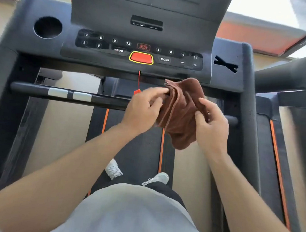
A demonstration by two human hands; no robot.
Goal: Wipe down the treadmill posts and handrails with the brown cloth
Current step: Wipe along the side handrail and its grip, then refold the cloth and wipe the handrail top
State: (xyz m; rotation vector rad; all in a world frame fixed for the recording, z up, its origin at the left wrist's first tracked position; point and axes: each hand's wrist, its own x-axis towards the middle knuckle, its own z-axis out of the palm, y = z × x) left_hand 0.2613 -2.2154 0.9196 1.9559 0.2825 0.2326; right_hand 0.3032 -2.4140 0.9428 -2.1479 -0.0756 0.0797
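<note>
From the head camera, the person stands on the belt [139,150] facing the console [139,51]. Both hands hold the cloth [180,113] in the air, just in front of the crossbar [43,90] and below the console's near edge. The left hand [143,110] pinches a folded edge at the cloth's upper left between thumb and fingertips. The right hand [212,124] has its fingers curled round the cloth's right side. The cloth is bunched in loose folds and touches no post or rail, so I judge it is being refolded before wiping.

Risks from here: the red safety cord [138,79] hangs from the console just left of the cloth, with its clip [137,92] beside the left fingers. A sweep along the crossbar could snag it and pull the key. The folds are slack, so a one-handed wipe may let the cloth unroll or slip. The buttons sit close above, and a stray knuckle could press one.

The cloth's long axis runs from far-left to near-right, tilted steeply. Its upper corner points toward the console, its hanging end down toward the belt.
</note>
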